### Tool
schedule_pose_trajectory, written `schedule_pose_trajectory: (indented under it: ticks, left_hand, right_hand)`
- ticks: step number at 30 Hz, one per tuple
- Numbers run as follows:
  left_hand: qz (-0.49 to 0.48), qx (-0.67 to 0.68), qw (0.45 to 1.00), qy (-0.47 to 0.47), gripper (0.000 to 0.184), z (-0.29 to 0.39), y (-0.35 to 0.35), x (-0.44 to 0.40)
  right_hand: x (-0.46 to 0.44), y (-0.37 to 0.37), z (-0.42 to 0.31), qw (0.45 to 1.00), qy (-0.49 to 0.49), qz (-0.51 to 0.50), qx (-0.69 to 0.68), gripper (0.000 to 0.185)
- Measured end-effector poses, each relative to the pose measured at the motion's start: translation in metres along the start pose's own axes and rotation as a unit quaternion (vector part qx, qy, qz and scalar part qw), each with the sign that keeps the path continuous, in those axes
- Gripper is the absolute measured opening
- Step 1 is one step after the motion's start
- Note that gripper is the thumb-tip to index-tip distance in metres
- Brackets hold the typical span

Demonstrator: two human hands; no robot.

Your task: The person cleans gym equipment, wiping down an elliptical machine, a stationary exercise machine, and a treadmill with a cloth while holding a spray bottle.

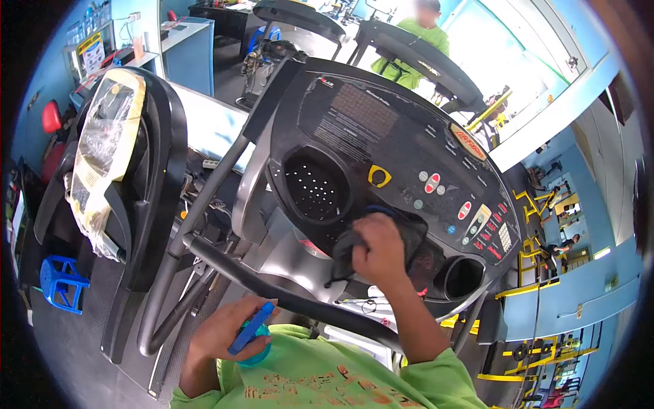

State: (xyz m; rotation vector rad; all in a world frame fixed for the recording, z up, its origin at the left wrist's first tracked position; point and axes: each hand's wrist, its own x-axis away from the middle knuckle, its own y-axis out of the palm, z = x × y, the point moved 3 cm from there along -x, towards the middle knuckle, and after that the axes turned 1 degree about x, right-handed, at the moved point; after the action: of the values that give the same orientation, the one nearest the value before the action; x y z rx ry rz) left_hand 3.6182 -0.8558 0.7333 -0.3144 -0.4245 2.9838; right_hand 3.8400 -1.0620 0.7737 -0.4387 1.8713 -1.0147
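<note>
My right hand (383, 253) is closed on a dark cloth (411, 235), which lies bunched on the lower middle of a treadmill console (381, 150). Left of the cloth is a round cup recess (317, 185) with pale specks in it; to its right is a second recess (463, 277). A yellow-rimmed key slot (379, 176) sits just above the cloth. Close to my green shirt, my left hand (221, 330) is wrapped round a teal spray bottle (256, 349) with a blue spray head (252, 327). The handrail (293, 290) runs between my two hands.
To the left stands another machine's console (112, 136) with plastic film on it, near a blue stool (63, 283). More treadmills (422, 58) are at the back. A person in green (426, 37) appears behind them. Yellow racks (538, 354) line the right side.
</note>
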Motion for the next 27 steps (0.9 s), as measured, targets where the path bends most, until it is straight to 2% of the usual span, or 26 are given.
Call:
schedule_pose_trajectory:
  ticks: [1, 2, 5, 8, 12, 14, 16, 17, 18, 20, 21, 22, 24, 26, 27]
  left_hand:
    - [0.004, -0.018, 1.0, 0.0, 0.059, 0.002, -0.004, 0.001]
    - [0.005, -0.02, 1.0, -0.003, 0.059, 0.004, -0.008, 0.004]
    - [0.034, 0.005, 0.999, -0.022, 0.056, 0.002, -0.018, 0.015]
    - [0.056, 0.023, 0.998, -0.019, 0.054, -0.005, -0.023, 0.03]
    - [0.07, 0.025, 0.996, -0.054, 0.053, -0.004, -0.031, 0.038]
    - [0.066, 0.034, 0.995, -0.072, 0.053, -0.008, -0.037, 0.04]
    - [0.074, 0.025, 0.997, -0.024, 0.055, -0.009, -0.04, 0.041]
    - [0.08, 0.025, 0.996, -0.022, 0.055, -0.009, -0.043, 0.042]
    - [0.077, 0.02, 0.996, -0.033, 0.055, -0.008, -0.046, 0.042]
    - [0.078, 0.015, 0.996, -0.044, 0.055, -0.009, -0.05, 0.043]
    - [0.081, 0.004, 0.996, -0.036, 0.055, -0.01, -0.052, 0.043]
    - [0.083, -0.008, 0.996, -0.028, 0.055, -0.011, -0.054, 0.044]
    - [0.077, -0.008, 0.997, -0.014, 0.054, -0.012, -0.058, 0.044]
    - [0.073, -0.007, 0.997, 0.0, 0.054, -0.015, -0.061, 0.047]
    - [0.07, -0.008, 0.997, 0.004, 0.055, -0.017, -0.062, 0.049]
  right_hand:
    - [0.0, 0.004, -0.014, 0.993, -0.044, -0.072, 0.081, 0.027]
    - [0.009, 0.006, -0.018, 0.993, -0.045, -0.071, 0.077, 0.027]
    - [0.045, 0.005, -0.025, 0.976, -0.121, -0.179, 0.007, 0.03]
    - [0.048, 0.0, -0.011, 0.987, -0.092, -0.133, -0.017, 0.025]
    - [0.018, 0.02, -0.024, 0.993, -0.091, -0.045, 0.066, 0.028]
    - [0.03, 0.01, -0.036, 0.991, -0.094, -0.071, 0.064, 0.026]
    - [0.048, 0.004, -0.035, 0.968, -0.061, -0.242, -0.014, 0.025]
    - [0.049, -0.001, -0.036, 0.958, -0.021, -0.283, -0.036, 0.018]
    - [0.042, -0.006, -0.04, 0.958, -0.026, -0.284, -0.034, 0.018]
    - [0.02, -0.023, -0.045, 0.98, 0.06, -0.154, -0.115, 0.02]
    - [0.002, -0.033, -0.054, 0.987, 0.063, -0.096, -0.114, 0.025]
    - [-0.016, -0.035, -0.066, 0.987, 0.063, -0.095, -0.114, 0.025]
    - [-0.05, -0.04, -0.093, 0.982, -0.025, 0.153, -0.109, 0.031]
    - [-0.074, -0.015, -0.11, 0.97, -0.184, 0.158, -0.013, 0.034]
    - [-0.087, 0.008, -0.118, 0.977, -0.191, 0.09, 0.036, 0.032]
